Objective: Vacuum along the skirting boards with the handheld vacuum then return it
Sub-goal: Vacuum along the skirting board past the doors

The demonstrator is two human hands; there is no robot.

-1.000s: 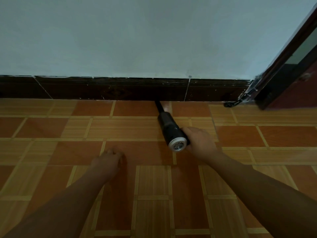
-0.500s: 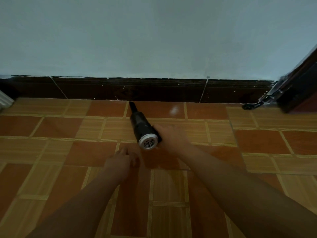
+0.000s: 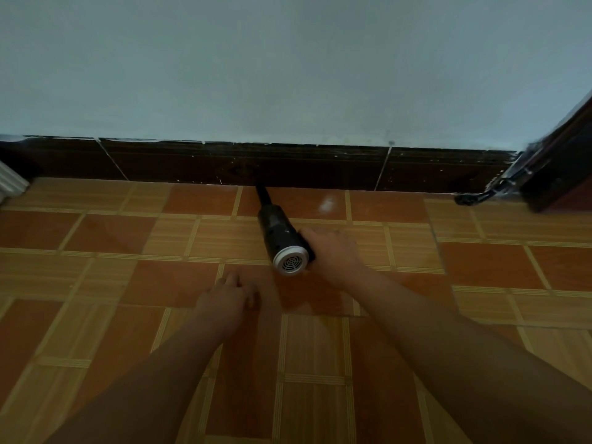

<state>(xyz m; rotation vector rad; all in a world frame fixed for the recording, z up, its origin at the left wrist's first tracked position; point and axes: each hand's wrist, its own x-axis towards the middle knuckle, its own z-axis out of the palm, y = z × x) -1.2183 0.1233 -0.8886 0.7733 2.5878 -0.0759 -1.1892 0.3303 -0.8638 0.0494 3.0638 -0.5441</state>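
- Black plastic with a silver grille end: the handheld vacuum (image 3: 282,235) lies low over the tiled floor (image 3: 96,267), its narrow nozzle (image 3: 262,195) pointing at the foot of the dark skirting board (image 3: 320,168). The tip looks to be touching it.
- My right hand (image 3: 333,251) grips the body just ahead of the grille. Its fingers (image 3: 312,234) are wrapped over the barrel, though most of them are hidden behind it.
- My left hand (image 3: 224,299) holds nothing. Its fingers (image 3: 232,279) are loosely bent with the tips resting on a tile just short of the vacuum, propping me up.
- What changed: a second ago the nozzle sat close to the pale joint (image 3: 382,169) in the skirting. Now it is well to the left of that joint, so the pass has moved leftward along the board.
- Half a second ago the tip seemed slightly off the board; now it is back at the base line.
- The left hand has shuffled left with it, and the door frame (image 3: 557,168) has slid toward the right edge of view. A white object (image 3: 9,184) has appeared at the far left.
- My reading: the stretch by the door is covered, and the board running left is not yet done.
- The return of the vacuum is not yet begun. I see nowhere here to put it back.
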